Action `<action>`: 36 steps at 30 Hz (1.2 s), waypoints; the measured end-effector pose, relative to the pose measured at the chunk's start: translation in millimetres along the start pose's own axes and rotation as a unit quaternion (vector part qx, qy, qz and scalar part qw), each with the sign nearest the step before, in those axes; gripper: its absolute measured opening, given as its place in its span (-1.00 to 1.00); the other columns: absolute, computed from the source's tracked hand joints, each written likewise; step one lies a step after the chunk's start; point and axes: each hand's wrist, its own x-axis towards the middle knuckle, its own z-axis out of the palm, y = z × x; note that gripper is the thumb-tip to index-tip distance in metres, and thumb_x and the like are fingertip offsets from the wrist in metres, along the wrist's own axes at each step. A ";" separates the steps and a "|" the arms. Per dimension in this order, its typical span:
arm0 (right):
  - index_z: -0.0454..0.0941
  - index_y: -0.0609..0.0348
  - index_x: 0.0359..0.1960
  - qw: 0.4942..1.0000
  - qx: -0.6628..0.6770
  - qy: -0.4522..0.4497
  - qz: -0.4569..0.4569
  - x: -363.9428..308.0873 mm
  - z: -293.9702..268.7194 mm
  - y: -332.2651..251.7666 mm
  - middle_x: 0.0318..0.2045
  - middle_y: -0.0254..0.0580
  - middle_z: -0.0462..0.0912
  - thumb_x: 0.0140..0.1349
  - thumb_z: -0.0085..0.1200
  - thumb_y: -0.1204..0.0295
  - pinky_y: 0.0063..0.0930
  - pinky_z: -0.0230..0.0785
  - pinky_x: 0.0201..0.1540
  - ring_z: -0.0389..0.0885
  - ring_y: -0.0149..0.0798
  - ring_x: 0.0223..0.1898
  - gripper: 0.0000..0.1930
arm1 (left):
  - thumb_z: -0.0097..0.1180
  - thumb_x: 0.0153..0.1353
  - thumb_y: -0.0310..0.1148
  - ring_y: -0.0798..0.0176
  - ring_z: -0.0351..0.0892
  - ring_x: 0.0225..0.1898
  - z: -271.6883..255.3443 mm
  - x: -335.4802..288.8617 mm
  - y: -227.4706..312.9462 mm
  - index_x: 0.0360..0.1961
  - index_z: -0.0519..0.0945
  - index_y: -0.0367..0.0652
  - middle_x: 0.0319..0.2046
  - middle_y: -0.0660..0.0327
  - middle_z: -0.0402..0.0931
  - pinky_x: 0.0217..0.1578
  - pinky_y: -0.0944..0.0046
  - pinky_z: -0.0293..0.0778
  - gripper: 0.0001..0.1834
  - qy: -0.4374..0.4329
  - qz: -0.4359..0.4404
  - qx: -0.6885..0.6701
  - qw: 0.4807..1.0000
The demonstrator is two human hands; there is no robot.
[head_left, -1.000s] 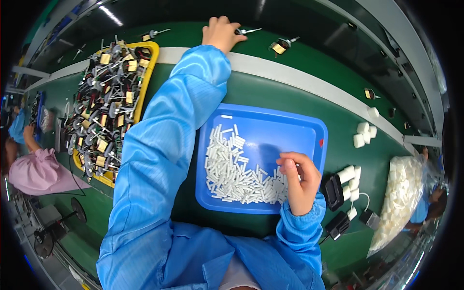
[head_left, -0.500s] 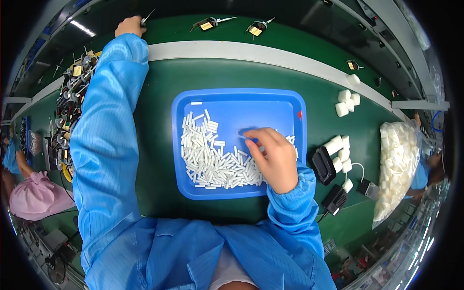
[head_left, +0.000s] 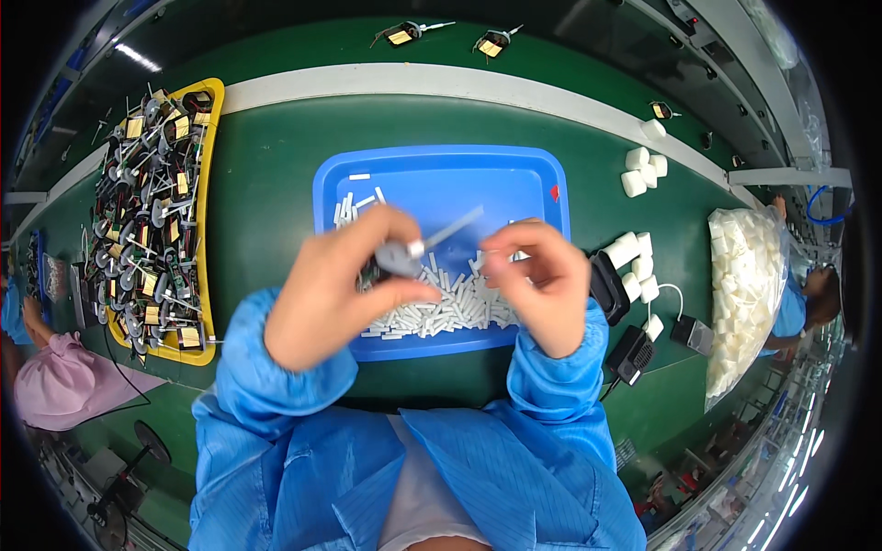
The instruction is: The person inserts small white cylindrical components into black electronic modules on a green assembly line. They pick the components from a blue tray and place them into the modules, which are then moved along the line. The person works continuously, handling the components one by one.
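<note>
Above the blue tray (head_left: 441, 154), the left hand (head_left: 323, 286) grips a part (head_left: 400, 261) between thumb and fingers, its grey disc facing up and its blurred white shaft slanting up to the right. Just beside it, the right hand (head_left: 549, 292) has thumb and forefinger drawn close together; whether they pinch anything, I cannot tell. Beneath both hands, white tubes (head_left: 436, 317) lie heaped in the tray. To the left, a yellow bin (head_left: 213, 138) is piled with similar parts, while white caps (head_left: 634, 184) and a bag (head_left: 746, 294) sit right of the tray.
</note>
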 end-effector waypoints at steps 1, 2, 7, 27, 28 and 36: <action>0.53 0.34 -0.25 0.997 0.079 0.023 -0.002 -3.8 -1.6 -3.2 -0.34 -0.19 0.58 0.12 0.09 0.66 -0.59 0.52 -0.29 0.62 -0.37 -0.30 -0.85 | 0.36 -0.13 -0.52 0.28 0.59 -0.30 4.8 -8.8 1.5 -0.25 0.47 -0.24 -0.36 0.16 0.58 -0.26 0.33 0.48 -0.61 0.009 0.004 0.009 1.000; 0.52 0.37 -0.26 0.986 0.157 0.047 -0.004 -6.8 -2.3 -6.4 -0.34 -0.18 0.58 0.14 0.10 0.66 -0.58 0.52 -0.28 0.63 -0.35 -0.29 -0.87 | 0.37 -0.14 -0.50 0.24 0.60 -0.30 9.5 -15.9 1.8 -0.28 0.50 -0.24 -0.35 0.14 0.58 -0.26 0.32 0.48 -0.64 0.019 0.008 0.018 1.000; 0.52 0.43 -0.24 0.983 0.176 0.039 -0.040 -9.4 2.3 -8.4 -0.27 -0.07 0.56 0.13 0.10 0.69 -0.55 0.56 -0.24 0.64 -0.29 -0.30 -0.85 | 0.38 -0.17 -0.48 0.10 0.61 -0.29 14.7 -24.2 -1.9 -0.29 0.54 -0.29 -0.33 0.07 0.60 -0.29 0.28 0.51 -0.64 0.057 0.047 0.046 0.996; 0.56 0.38 -0.30 0.994 0.099 0.046 -0.003 -1.9 -2.0 1.0 -0.31 -0.10 0.60 0.07 0.17 0.68 -0.59 0.57 -0.32 0.63 -0.34 -0.32 -0.86 | 0.34 -0.12 -0.39 0.07 0.59 -0.38 16.0 -7.4 -14.3 -0.36 0.56 -0.22 -0.37 0.13 0.57 -0.39 0.23 0.50 -0.71 0.065 0.069 0.116 0.989; 0.57 0.37 -0.30 0.996 0.078 0.035 -0.007 -1.0 -0.6 1.2 -0.32 -0.11 0.61 0.06 0.18 0.68 -0.59 0.57 -0.32 0.63 -0.34 -0.33 -0.85 | 0.34 -0.12 -0.39 0.06 0.59 -0.38 16.4 -7.4 -14.5 -0.35 0.55 -0.21 -0.37 0.13 0.57 -0.39 0.23 0.50 -0.72 0.061 0.067 0.115 0.989; 0.56 0.28 -0.44 0.987 -0.120 0.009 -0.104 7.0 14.0 3.1 -0.51 -0.19 0.61 0.03 0.25 0.58 -0.57 0.43 -0.52 0.59 -0.36 -0.53 -0.90 | 0.37 -0.18 -0.44 0.06 0.60 -0.32 25.2 -4.8 -15.6 -0.34 0.55 -0.23 -0.35 0.10 0.58 -0.33 0.24 0.51 -0.67 0.054 0.090 0.135 0.985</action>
